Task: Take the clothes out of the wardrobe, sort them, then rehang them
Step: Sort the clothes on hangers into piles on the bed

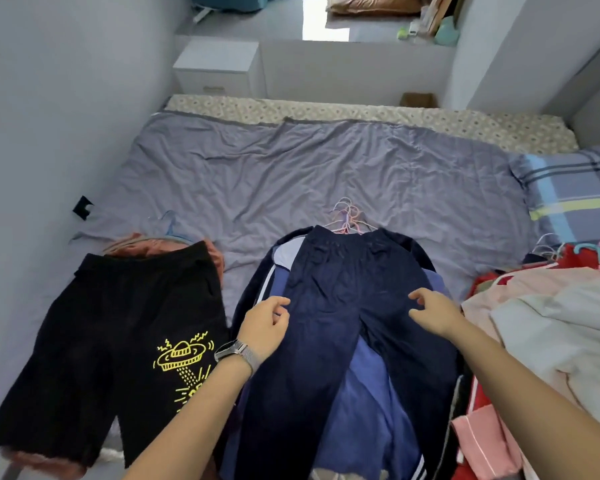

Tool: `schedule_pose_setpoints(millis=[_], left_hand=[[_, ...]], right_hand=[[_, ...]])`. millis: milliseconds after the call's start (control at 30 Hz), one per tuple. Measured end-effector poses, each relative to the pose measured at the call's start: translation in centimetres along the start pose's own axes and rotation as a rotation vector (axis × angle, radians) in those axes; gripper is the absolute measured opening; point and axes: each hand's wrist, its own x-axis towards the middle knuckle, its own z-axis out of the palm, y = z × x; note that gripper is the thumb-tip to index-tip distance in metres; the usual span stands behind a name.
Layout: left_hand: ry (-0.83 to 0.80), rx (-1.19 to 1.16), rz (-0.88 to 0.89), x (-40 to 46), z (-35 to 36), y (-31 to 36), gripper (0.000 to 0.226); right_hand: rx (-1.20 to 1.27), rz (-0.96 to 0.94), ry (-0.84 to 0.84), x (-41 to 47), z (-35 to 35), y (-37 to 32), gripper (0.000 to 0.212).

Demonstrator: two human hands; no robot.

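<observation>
While the navy trousers point(340, 306) lie flat atop a pile of blue garments in the middle of the bed point(291, 174), both hands hover just over them, holding nothing. Left hand point(265, 327) and right hand point(433, 311) have loosely curled fingers. Black shorts point(111, 334) lie to the left; a heap of pink and red clothes point(548, 323) sits right.

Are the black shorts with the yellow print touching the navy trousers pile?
Apart. The head view shows a strip of grey bedsheet between the black shorts and the navy trousers pile; lower down the left forearm hides the gap.
</observation>
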Motion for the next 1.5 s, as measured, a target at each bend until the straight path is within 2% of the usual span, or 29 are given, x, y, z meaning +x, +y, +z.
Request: schedule_pose_setpoints(millis=[267,367,433,533,633,733,833,900,1000,1100,1133,1233,1300,1400,1500], left_hand=[[-0.079,0.016,-0.028,8.8,4.7,-4.9,0.029],[-0.049,0.022,-0.055,12.1,7.8,-6.5,0.035],[-0.023,0.069,-0.042,14.2,9.7,-7.3,0.041],[-0.023,0.100,0.017,17.4,11.7,-7.9,0.041],[0.004,0.066,0.043,19.9,13.2,-8.2,0.041],[0.053,0.004,0.024,20.8,14.1,-8.2,0.041],[0.078,-0.031,-0.011,20.7,14.8,-8.4,0.041],[0.076,-0.042,-0.035,20.4,15.1,-8.6,0.040],[0.069,-0.030,-0.040,20.0,15.3,-9.0,0.037],[0.082,-0.023,-0.036,20.1,15.3,-9.2,0.036],[0.089,-0.026,-0.038,20.1,15.4,-9.1,0.036],[0.113,-0.044,-0.020,19.8,15.9,-8.7,0.037],[0.157,-0.045,0.030,19.1,16.0,-8.3,0.040],[0.324,0.016,0.131,18.5,15.0,-7.3,0.053],[0.432,0.094,0.230,18.9,12.6,-6.3,0.063]], right_hand=[[0.058,0.051,-0.007,9.9,6.4,0.8,0.057],[-0.042,0.037,-0.007,14.2,9.4,1.4,0.073],[-0.084,0.020,0.061,17.3,10.0,1.7,0.083],[-0.112,-0.013,0.244,22.5,9.4,2.5,0.088],[-0.072,0.053,0.354,27.7,7.9,3.5,0.098],[0.071,0.191,0.262,31.7,6.9,4.5,0.105],[0.162,0.192,0.206,33.6,7.2,4.6,0.090],[0.138,0.173,0.211,34.0,7.7,4.2,0.089],[-0.104,0.215,0.311,34.5,7.2,4.9,0.093],[-0.169,0.139,0.212,34.2,6.5,5.8,0.067],[-0.162,0.093,0.230,33.6,6.6,5.6,0.062],[-0.120,-0.052,0.420,30.4,8.0,4.2,0.058],[0.004,-0.128,0.495,27.2,8.7,3.2,0.058],[0.261,-0.165,0.470,22.0,7.9,3.0,0.062],[0.332,-0.221,0.312,16.5,6.4,3.2,0.064]])
